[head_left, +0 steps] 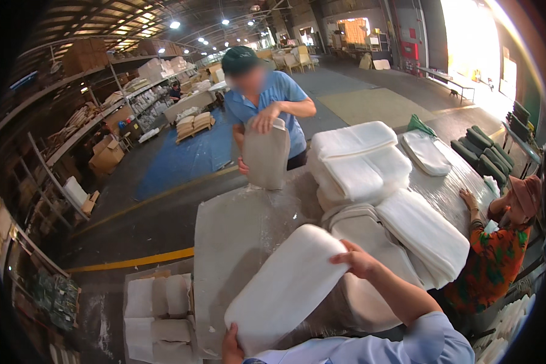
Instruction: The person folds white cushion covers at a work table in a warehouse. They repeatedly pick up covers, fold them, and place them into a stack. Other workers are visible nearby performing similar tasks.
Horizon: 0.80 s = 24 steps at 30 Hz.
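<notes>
A long white padding piece with rounded corners slants across the near side of the table, held between my hands. My left hand grips its lower left end; part of that hand is cut off by the lower edge of the picture. At the upper right end, my right hand pinches the edge, thumb on top. Just right of it lies a stack of beige pads, with folded white pads leaning over it. Behind rises a taller pile of white padding.
Across the table, a person in blue holds a beige pad stack upright. Another person in a patterned shirt leans on the right side. Pads on a low pallet sit at lower left. Shelving runs along the left.
</notes>
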{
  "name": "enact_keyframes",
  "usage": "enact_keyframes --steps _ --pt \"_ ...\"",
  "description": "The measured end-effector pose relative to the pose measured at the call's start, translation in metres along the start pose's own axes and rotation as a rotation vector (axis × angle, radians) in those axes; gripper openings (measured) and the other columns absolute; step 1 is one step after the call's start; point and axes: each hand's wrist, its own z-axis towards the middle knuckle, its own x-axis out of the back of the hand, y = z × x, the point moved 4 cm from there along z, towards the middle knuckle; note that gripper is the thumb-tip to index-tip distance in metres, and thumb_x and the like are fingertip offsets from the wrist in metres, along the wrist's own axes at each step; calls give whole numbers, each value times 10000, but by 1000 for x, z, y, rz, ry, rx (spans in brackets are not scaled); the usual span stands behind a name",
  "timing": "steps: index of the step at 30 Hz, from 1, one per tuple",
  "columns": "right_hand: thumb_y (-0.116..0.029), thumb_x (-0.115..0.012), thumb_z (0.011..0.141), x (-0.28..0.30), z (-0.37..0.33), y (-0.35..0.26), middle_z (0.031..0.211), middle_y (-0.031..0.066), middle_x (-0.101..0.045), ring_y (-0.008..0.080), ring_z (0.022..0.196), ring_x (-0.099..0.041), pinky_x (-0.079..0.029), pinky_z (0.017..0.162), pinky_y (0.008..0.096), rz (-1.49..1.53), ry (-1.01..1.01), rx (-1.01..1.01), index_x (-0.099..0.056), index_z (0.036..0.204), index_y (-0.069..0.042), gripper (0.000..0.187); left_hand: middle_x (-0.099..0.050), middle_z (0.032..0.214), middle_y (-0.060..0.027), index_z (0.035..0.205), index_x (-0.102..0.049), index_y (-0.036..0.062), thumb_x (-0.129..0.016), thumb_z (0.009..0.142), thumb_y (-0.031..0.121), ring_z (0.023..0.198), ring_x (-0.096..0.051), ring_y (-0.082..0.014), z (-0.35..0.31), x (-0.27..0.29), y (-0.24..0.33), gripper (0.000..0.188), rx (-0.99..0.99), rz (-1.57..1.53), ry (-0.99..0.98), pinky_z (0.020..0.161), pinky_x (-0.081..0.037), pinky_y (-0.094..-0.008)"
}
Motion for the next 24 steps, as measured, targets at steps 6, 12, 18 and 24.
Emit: enact_keyframes --steps 6,12,18,24 --pt "-318 -764 973 -104 105 28 1236 78 -656 224 1130 -654 -579 867 443 -156 -112 -193 -544 1396 -102 523 -685 1336 -158 1458 -550 8 -682 1039 352 1170 -681 -292 -5 76 -10 558 42 -21 132 990 -556 -434" --pt "-355 -650 1057 -194 186 60 1270 102 -608 235 1074 -644 -547 911 449 71 -75 -21 -444 1492 -72 558 -689 1328 -155 1453 -555 13 -680 1040 363 1160 -684 -285 1 98 -20 555 94 130 17 984 -556 -429" --pt "-431 -801 928 -172 185 101 1326 245 -620 370 1338 -572 -506 1097 452 -999 124 9 -399 1609 -65 871 -692 1320 -152 1448 -561 19 -677 1040 373 1150 -687 -278 12 67 -33 553 167 293 -189 978 -557 -425" --pt "-345 -777 926 -326 98 -314 1270 188 -682 316 1197 -657 -573 952 396 -1850 134 1016 -610 1436 -50 612 -695 1313 -149 1443 -566 24 -675 1041 384 1140 -690 -271 26 106 -7 551 202 431 -171 972 -557 -420"
